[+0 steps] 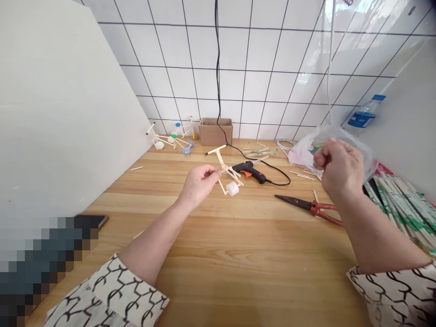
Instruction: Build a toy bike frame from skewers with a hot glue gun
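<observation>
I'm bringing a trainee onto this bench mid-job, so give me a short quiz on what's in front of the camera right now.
1. True or false: the left hand holds the stick frame above the table.
2. Which tool lies on the table just below the right hand? A) pliers B) hammer C) saw
3. Fill in: behind the glue gun, against the tiled wall, stands a ____.

Key: 1 true. 2 A. 3 cardboard box.
</observation>
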{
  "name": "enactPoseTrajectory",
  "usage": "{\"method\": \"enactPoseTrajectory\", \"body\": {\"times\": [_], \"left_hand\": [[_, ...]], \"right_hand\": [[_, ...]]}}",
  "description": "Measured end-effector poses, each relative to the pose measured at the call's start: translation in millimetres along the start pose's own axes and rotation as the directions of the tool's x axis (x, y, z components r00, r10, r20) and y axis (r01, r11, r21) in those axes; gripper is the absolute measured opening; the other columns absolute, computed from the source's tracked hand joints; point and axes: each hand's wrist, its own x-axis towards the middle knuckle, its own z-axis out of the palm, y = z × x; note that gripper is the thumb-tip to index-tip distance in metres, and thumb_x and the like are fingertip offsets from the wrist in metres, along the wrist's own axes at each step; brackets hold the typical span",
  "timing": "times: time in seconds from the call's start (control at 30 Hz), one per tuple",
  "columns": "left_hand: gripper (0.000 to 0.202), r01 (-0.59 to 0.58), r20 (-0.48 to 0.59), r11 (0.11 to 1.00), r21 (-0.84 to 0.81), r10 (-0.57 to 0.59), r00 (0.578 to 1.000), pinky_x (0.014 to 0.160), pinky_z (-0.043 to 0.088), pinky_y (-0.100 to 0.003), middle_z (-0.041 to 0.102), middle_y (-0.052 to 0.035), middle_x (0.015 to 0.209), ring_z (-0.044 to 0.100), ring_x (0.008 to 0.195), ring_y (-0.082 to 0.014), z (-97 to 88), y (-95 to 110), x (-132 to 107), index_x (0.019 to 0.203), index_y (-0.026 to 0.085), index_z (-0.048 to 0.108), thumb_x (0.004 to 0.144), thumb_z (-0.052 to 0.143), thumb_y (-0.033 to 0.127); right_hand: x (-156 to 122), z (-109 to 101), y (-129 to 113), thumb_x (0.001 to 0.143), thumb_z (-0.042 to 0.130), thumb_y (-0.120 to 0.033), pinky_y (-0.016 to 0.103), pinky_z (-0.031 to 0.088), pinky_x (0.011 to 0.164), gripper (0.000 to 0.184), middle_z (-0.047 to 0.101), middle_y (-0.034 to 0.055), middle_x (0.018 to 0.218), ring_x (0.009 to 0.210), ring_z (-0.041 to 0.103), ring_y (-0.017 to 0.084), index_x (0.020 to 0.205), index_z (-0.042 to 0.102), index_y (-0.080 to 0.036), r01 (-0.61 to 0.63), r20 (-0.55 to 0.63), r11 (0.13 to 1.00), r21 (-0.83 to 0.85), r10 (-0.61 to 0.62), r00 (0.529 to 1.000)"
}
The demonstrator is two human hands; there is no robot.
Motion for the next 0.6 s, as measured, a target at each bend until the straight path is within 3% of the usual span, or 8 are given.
{"method": "enactPoseTrajectory", "body": {"times": [0.1,0.17,0.23,0.3,0.37,0.43,0.6], "left_hand": [[0.025,-0.007,0.017,1.000,0.023,0.006,1.000,0.050,0.037,-0.022,0.057,0.0018,0.056,0.052,0.053,-0.0124,-2.7,-1.0,1.6,0.066,0.016,0.059,0.074,0.057,0.039],[0.022,-0.021,0.029,0.997,0.072,0.019,0.999,0.049,0.034,-0.022,0.056,0.0025,0.054,0.050,0.051,-0.0117,-5.9,0.8,0.9,0.065,0.017,0.059,0.073,0.057,0.037],[0.019,-0.047,0.049,0.986,0.159,0.039,0.998,0.048,0.032,-0.022,0.056,0.0028,0.054,0.048,0.049,-0.0115,-9.8,5.4,-1.5,0.064,0.017,0.058,0.073,0.056,0.033],[0.015,-0.073,0.067,0.962,0.263,0.057,0.996,0.048,0.031,-0.022,0.055,0.0030,0.053,0.048,0.049,-0.0113,-13.9,13.4,-5.8,0.062,0.017,0.058,0.071,0.054,0.028],[0.013,-0.072,0.068,0.928,0.365,0.051,0.996,0.049,0.031,-0.023,0.053,0.0037,0.051,0.045,0.047,-0.0107,-17.3,24.3,-11.2,0.061,0.017,0.057,0.071,0.052,0.025],[0.013,-0.067,0.077,0.877,0.476,0.035,0.996,0.049,0.029,-0.023,0.052,0.0038,0.050,0.044,0.047,-0.0109,-19.0,36.8,-16.1,0.061,0.018,0.058,0.070,0.052,0.023],[0.013,-0.134,0.182,0.633,0.763,-0.011,0.983,0.050,0.030,-0.026,0.057,-0.0005,0.053,0.051,0.050,-0.0145,-11.2,63.4,-18.9,0.061,0.017,0.061,0.071,0.053,0.018]], "right_hand": [[-18.3,8.9,1.0,0.088,0.053,-0.037,0.027,0.025,0.046,0.043,0.043,-0.0046,0.046,0.045,0.035,0.007,0.050,0.043,-0.020,-0.045,0.144,0.995,-0.090,0.057,0.988],[-32.2,19.9,-1.8,0.086,0.056,-0.039,0.026,0.027,0.047,0.041,0.045,-0.0041,0.048,0.046,0.036,0.007,0.051,0.047,-0.018,-0.066,0.283,0.989,-0.132,0.101,0.954],[-44.3,31.3,-5.6,0.086,0.053,-0.043,0.024,0.028,0.047,0.040,0.046,-0.0044,0.050,0.047,0.036,0.008,0.055,0.050,-0.018,-0.084,0.487,0.976,-0.202,0.174,0.856],[-54.0,40.8,-9.4,0.086,0.051,-0.046,0.023,0.027,0.047,0.041,0.043,-0.0052,0.050,0.047,0.034,0.008,0.056,0.050,-0.018,-0.086,0.611,0.966,-0.243,0.221,0.760],[-61.4,46.9,-12.8,0.086,0.049,-0.048,0.023,0.025,0.046,0.043,0.039,-0.0061,0.048,0.046,0.032,0.008,0.056,0.049,-0.018,-0.075,0.670,0.959,-0.273,0.245,0.701],[-66.5,49.6,-15.7,0.086,0.047,-0.047,0.023,0.025,0.046,0.043,0.037,-0.0065,0.048,0.045,0.031,0.008,0.055,0.049,-0.018,-0.056,0.698,0.955,-0.291,0.251,0.670],[-72.8,48.6,-17.6,0.087,0.046,-0.043,0.022,0.025,0.046,0.040,0.037,-0.0067,0.048,0.044,0.031,0.007,0.056,0.048,-0.018,-0.006,0.720,0.945,-0.326,0.253,0.647]]}}
